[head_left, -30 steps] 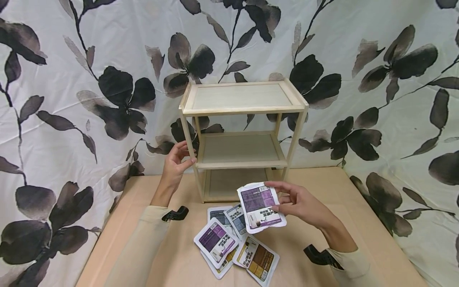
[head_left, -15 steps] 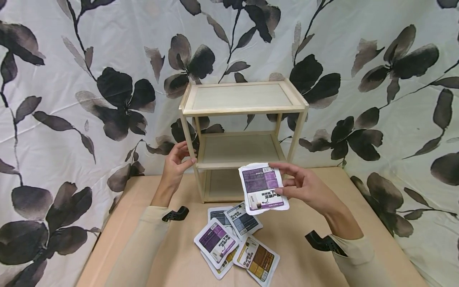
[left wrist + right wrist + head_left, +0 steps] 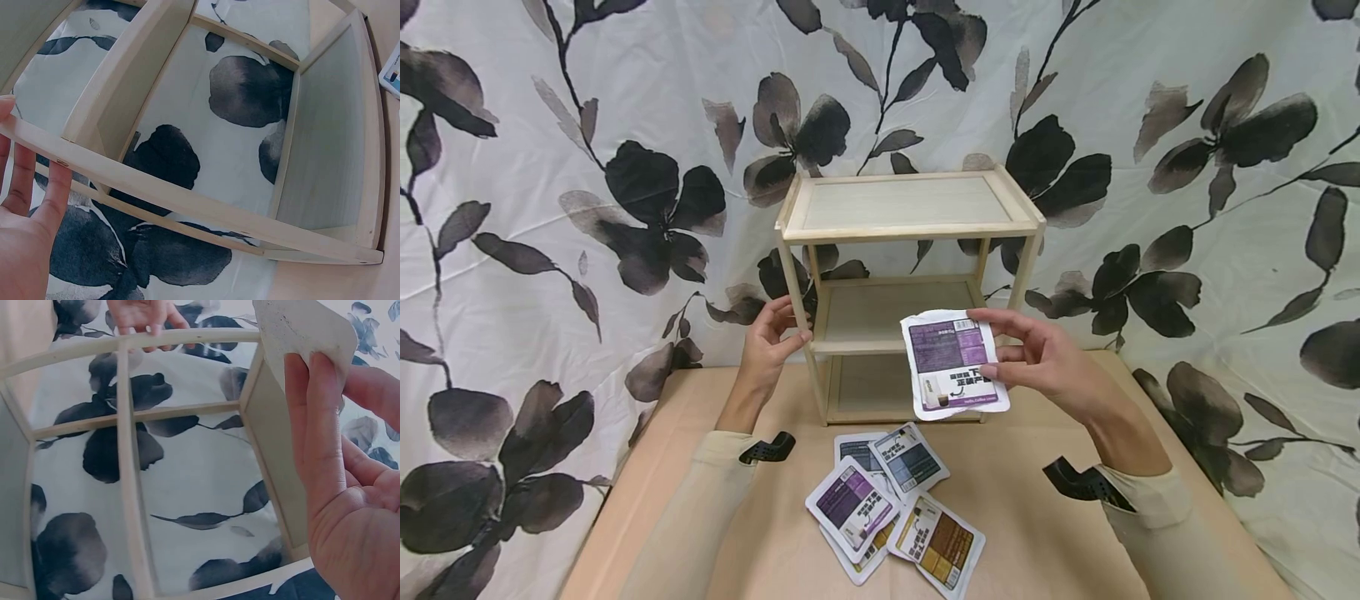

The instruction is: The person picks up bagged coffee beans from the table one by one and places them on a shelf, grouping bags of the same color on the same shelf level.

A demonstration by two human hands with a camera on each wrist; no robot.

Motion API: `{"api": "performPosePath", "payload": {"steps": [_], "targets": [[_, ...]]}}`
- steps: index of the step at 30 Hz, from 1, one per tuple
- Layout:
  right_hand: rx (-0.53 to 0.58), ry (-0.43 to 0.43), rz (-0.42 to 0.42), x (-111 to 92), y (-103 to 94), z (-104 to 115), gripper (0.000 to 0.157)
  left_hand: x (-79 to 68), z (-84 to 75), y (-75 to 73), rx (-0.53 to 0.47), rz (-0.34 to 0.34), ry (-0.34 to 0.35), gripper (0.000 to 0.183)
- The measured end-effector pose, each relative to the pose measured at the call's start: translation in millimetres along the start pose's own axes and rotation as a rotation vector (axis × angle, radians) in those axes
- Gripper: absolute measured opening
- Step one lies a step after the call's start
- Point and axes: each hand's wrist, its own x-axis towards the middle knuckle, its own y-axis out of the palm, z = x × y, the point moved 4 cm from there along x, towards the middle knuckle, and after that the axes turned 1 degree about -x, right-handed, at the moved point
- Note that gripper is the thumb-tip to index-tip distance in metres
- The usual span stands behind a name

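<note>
A purple-and-white sachet (image 3: 951, 367) with dark printing is pinched in my right hand (image 3: 1056, 367), raised in front of the middle and bottom tiers of a small wooden shelf (image 3: 917, 232). In the right wrist view the pale back of the sachet (image 3: 306, 331) shows, with the fingers flat along it and the thumb on its other side. My left hand (image 3: 765, 337) grips the shelf's left front post, thumb in front. From the left wrist, fingers (image 3: 56, 197) show behind that post (image 3: 156, 187).
Several sachets overlap on the peach-coloured table (image 3: 1045, 533) before the shelf: a purple one (image 3: 853, 507), a blue one (image 3: 910, 458) and a brown-and-yellow one (image 3: 938, 542) among them. A floral cloth (image 3: 880, 83) hangs behind the shelf.
My right hand has lifted the purple sachet up and slightly right, away from the pile, uncovering the blue sachet. The left hand has stayed on the post.
</note>
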Motion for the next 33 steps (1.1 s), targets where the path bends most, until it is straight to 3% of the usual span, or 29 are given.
{"api": "performPosePath", "payload": {"steps": [18, 33], "targets": [[-0.138, -0.070, -0.060, 15, -21.7, 35, 0.068, -0.7, -0.1, -0.3, 0.008, 0.004, -0.003, 0.052], [-0.081, -0.123, -0.074, 31, -41.1, 66, 0.068, -1.4, 0.3, -0.2, 0.017, 0.008, 0.003, 0.052]]}}
